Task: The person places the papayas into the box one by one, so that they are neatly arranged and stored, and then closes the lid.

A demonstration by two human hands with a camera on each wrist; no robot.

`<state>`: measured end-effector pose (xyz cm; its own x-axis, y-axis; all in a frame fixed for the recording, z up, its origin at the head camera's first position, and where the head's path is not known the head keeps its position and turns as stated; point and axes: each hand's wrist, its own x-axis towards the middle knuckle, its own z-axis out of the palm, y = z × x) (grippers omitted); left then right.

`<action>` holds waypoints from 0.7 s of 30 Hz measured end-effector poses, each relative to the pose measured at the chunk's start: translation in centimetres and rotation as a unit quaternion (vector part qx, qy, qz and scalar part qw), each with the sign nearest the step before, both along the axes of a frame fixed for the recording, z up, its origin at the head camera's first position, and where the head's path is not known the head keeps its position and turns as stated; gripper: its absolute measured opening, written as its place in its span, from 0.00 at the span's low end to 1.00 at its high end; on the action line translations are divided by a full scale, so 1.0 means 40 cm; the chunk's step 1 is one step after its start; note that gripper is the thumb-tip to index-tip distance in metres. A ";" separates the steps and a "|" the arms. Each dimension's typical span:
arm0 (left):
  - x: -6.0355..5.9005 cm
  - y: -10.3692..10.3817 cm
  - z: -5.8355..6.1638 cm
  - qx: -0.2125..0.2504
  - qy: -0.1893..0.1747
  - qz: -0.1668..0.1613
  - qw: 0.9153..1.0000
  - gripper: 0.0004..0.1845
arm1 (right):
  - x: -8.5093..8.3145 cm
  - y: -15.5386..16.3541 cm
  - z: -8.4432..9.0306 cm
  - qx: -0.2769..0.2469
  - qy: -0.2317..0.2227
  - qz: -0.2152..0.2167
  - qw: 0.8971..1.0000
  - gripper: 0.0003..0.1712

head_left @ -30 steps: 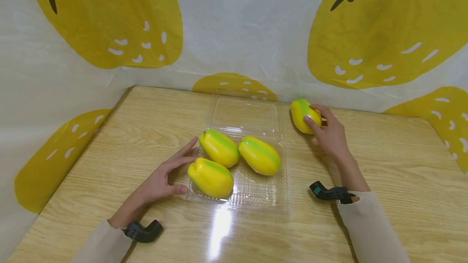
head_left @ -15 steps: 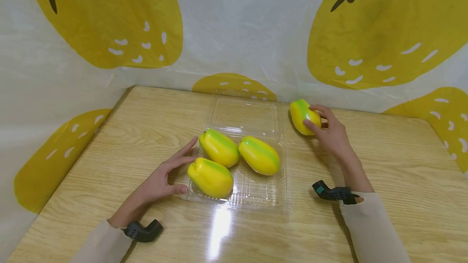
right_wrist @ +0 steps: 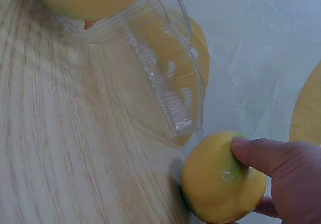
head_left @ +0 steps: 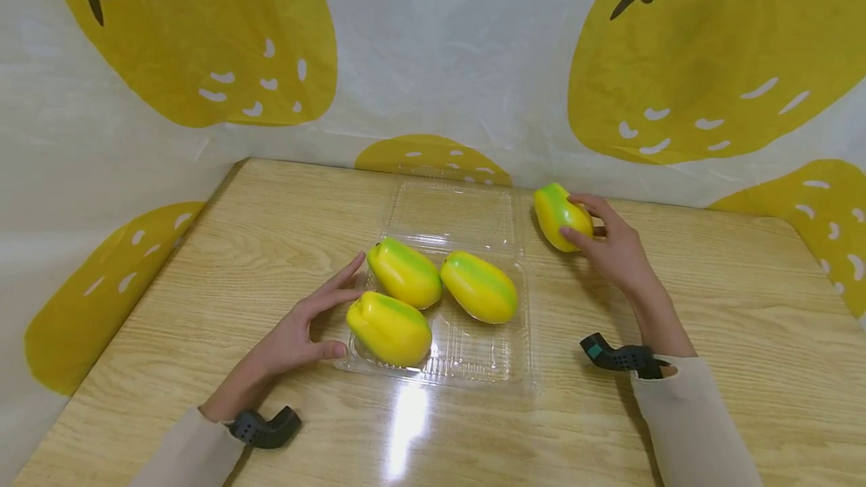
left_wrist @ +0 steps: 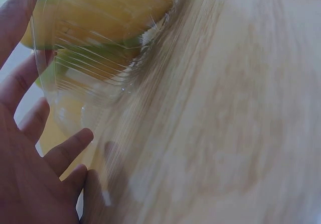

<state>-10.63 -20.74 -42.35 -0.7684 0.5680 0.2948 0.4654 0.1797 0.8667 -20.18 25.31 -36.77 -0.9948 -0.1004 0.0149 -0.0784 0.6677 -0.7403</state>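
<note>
My right hand (head_left: 614,248) grips a yellow papaya (head_left: 556,218) with a green stripe, near the table's back edge. Thumb and fingers sit on opposite sides of this papaya (right_wrist: 215,179) in the right wrist view. Three similar papayas lie in a clear plastic clamshell box (head_left: 476,361): one at back left (head_left: 406,274), one at right (head_left: 480,288), one at front left (head_left: 389,329). With fingers spread, my left hand (head_left: 304,328) rests at the box's left side. In the left wrist view, its fingertips (left_wrist: 44,58) meet the clear wall.
The box's clear lid (head_left: 455,213) lies folded back toward the wall. A white cloth with yellow fruit prints (head_left: 453,43) hangs behind and at the left of the wooden table (head_left: 731,307). Each wrist carries a black camera mount (head_left: 267,427).
My right hand has drawn the held papaya slightly left and toward me. The left hand, the box and the three papayas in it keep their places.
</note>
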 end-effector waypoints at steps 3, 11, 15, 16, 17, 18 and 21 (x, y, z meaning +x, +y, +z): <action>-0.001 0.000 0.000 0.000 0.001 -0.001 1.000 0.35 | 0.001 0.002 0.000 0.003 0.000 0.001 1.000 0.35; -0.003 0.000 0.001 -0.001 0.008 0.000 1.000 0.35 | 0.000 0.007 -0.002 0.000 -0.008 -0.006 1.000 0.36; -0.002 0.000 0.000 -0.001 0.011 -0.001 1.000 0.35 | 0.001 0.009 -0.002 0.001 -0.007 -0.009 1.000 0.36; -0.003 0.000 0.000 0.000 0.011 -0.002 1.000 0.35 | 0.002 0.009 -0.002 0.000 -0.006 -0.010 1.000 0.36; -0.003 0.000 0.000 0.000 0.011 -0.002 1.000 0.35 | 0.002 0.009 -0.003 0.000 -0.003 -0.011 1.000 0.36; -0.003 0.001 0.001 0.000 0.010 -0.003 1.000 0.35 | 0.002 0.010 -0.003 0.000 0.000 -0.012 1.000 0.36; -0.003 0.001 0.003 -0.001 0.009 -0.002 1.000 0.35 | 0.002 0.013 -0.006 -0.003 0.008 -0.015 1.000 0.36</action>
<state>-10.73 -20.68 -42.23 -0.7604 0.5720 0.3076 0.4817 0.1791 0.8578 -20.09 25.84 -37.02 -0.9970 -0.0705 0.0306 -0.0698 0.6649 -0.7437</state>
